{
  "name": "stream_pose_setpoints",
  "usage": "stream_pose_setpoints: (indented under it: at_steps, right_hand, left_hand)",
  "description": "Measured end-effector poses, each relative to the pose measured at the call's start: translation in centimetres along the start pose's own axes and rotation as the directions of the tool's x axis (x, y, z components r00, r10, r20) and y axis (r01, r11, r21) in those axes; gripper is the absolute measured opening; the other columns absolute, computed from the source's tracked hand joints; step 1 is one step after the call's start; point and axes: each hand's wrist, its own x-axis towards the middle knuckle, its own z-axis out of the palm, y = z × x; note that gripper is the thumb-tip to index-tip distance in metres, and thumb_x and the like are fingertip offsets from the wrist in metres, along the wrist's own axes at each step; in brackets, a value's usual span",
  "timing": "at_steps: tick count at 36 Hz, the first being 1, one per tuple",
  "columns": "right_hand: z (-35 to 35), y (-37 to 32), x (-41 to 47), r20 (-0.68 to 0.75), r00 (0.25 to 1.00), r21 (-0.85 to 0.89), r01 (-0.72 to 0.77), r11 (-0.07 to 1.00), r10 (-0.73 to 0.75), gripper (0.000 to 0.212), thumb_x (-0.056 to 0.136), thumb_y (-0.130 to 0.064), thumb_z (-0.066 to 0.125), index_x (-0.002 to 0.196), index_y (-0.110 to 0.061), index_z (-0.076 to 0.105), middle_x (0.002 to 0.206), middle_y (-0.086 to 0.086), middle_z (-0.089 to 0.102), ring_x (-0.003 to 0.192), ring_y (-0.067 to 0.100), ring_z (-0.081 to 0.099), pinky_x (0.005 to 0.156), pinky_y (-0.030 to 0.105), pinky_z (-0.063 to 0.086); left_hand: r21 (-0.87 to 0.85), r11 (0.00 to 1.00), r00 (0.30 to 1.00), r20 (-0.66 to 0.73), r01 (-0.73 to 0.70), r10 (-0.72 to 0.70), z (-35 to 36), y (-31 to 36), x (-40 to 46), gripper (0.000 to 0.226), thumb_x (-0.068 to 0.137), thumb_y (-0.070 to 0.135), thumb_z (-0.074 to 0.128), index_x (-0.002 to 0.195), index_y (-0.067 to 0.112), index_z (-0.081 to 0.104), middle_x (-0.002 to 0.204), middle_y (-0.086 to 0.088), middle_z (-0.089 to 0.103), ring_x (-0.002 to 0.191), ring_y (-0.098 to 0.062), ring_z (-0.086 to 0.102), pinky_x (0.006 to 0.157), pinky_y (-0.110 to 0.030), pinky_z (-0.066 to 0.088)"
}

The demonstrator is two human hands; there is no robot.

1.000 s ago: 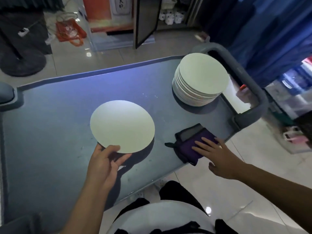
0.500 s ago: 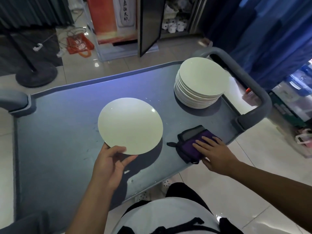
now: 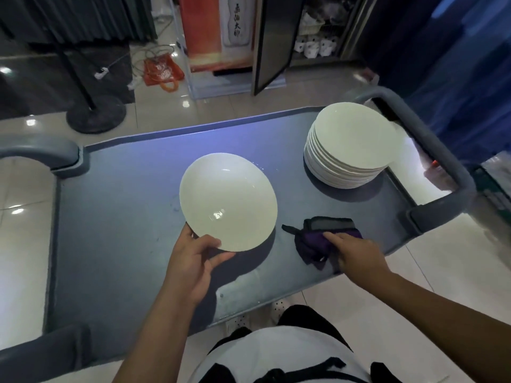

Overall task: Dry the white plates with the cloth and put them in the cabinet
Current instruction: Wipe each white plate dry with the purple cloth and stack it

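1. Lifted higher than a moment ago, the white plate point(image 3: 228, 201) now tilts up off the cart top point(image 3: 116, 217), its near rim pinched by the left hand point(image 3: 190, 261)
2. Right hand point(image 3: 356, 255) grips the purple cloth point(image 3: 318, 241), fingers curled into it, just right of the plate
3. A stack of plates point(image 3: 351, 145) sits at the far right, well apart

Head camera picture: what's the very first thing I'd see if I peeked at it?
Probably the white plate, held tilted over the middle of the grey cart by the left hand gripping its near edge. Next, the tall stack of white plates at the cart's far right corner. Then the purple cloth near the front edge, with the right hand on it.
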Motion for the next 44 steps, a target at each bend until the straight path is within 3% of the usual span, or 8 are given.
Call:
stream_pose_setpoints:
  at_steps: [3,8,15,23,31,35,39,44]
  right_hand:
    - [-2.5,-0.5,1.9,-0.001,0.976,0.255,-0.209,0.944,0.216,0.035,0.086,-0.006,0.061,0.115,-0.019,0.074,0.099,0.007,0.076,0.086,0.032,0.07,0.071,0.038,0.055]
    - [-8.3,-0.8,5.2,0.126,0.888,0.649,-0.411,0.64,0.443,0.016,0.09,-0.007,0.065,0.088,-0.019,0.074,0.08,-0.004,0.074,0.082,0.024,0.068,0.076,0.039,0.054]
    - [-15.0,-6.4,10.9,0.323,0.863,0.905,-0.402,0.14,0.389,0.02,0.095,0.0,0.06,0.1,-0.016,0.071,0.093,0.0,0.075,0.075,0.016,0.07,0.053,0.03,0.056]
    - [-15.3,-13.0,14.9,0.246,0.919,0.895,-0.337,0.292,0.307,0.017,0.088,0.003,0.057,0.1,-0.001,0.069,0.088,0.019,0.068,0.076,0.024,0.063,0.069,0.04,0.058]
    - [-16.7,-15.8,14.5,0.142,0.986,0.954,-0.114,0.277,-0.083,0.023,0.09,0.006,0.059,0.105,-0.005,0.073,0.094,0.019,0.065,0.079,0.018,0.061,0.06,0.021,0.05]
    - [-17.2,-15.6,14.0,0.188,0.931,0.936,-0.073,0.344,-0.313,0.029,0.089,0.011,0.059,0.105,-0.007,0.074,0.102,0.005,0.069,0.089,0.016,0.064,0.069,0.022,0.051]
    - [-17.4,-15.3,13.6,0.251,0.848,0.882,-0.001,0.472,-0.467,0.03,0.086,0.016,0.056,0.108,0.001,0.071,0.117,0.019,0.066,0.103,0.028,0.065,0.095,0.039,0.05]
    - [-17.5,-14.9,13.0,0.316,0.739,0.782,0.152,0.604,-0.595,0.021,0.087,0.013,0.056,0.099,0.002,0.069,0.106,0.017,0.063,0.099,0.031,0.059,0.092,0.041,0.049]
  left_hand:
    - [0.036,0.998,0.999,0.001,-0.045,0.045,0.5,0.7,-0.1,0.079,0.084,-0.022,0.045,0.14,0.034,0.054,0.128,0.003,0.06,0.116,-0.032,0.061,0.065,-0.039,0.062]
    - [0.095,0.993,0.997,0.01,-0.073,0.073,0.8,1.0,-0.4,0.09,0.082,-0.026,0.047,0.144,0.039,0.05,0.128,0.003,0.065,0.118,-0.038,0.063,0.066,-0.043,0.062]
    - [0.213,0.969,0.99,0.089,-0.123,0.106,3.5,1.1,-1.2,0.098,0.081,-0.025,0.054,0.147,0.047,0.046,0.134,0.002,0.06,0.12,-0.034,0.059,0.066,-0.045,0.063]
    - [0.309,0.931,0.97,0.205,-0.194,0.134,6.1,2.4,-2.3,0.1,0.076,-0.022,0.059,0.148,0.045,0.043,0.09,0.019,0.073,0.079,-0.008,0.071,0.061,-0.044,0.063]
    - [0.256,0.938,0.948,0.276,-0.233,0.16,4.8,4.9,-1.6,0.096,0.071,-0.016,0.057,0.146,0.043,0.049,0.11,-0.011,0.073,0.093,-0.028,0.071,0.062,-0.043,0.06]
    - [0.059,0.985,0.922,0.366,-0.161,0.129,3.9,4.9,-1.7,0.08,0.074,0.006,0.073,0.146,0.034,0.05,0.121,-0.011,0.07,0.101,-0.032,0.072,0.072,-0.056,0.062]
    - [-0.174,0.984,0.934,0.347,-0.026,0.086,3.6,4.8,-1.9,0.081,0.08,0.063,0.071,0.144,0.017,0.056,0.14,-0.015,0.062,0.12,-0.039,0.064,0.09,-0.083,0.041]
    - [-0.225,0.974,0.967,0.242,-0.018,0.074,3.8,5.2,-1.9,0.052,0.091,0.046,0.049,0.133,0.018,0.062,0.128,-0.011,0.071,0.107,-0.032,0.071,0.079,-0.056,0.059]
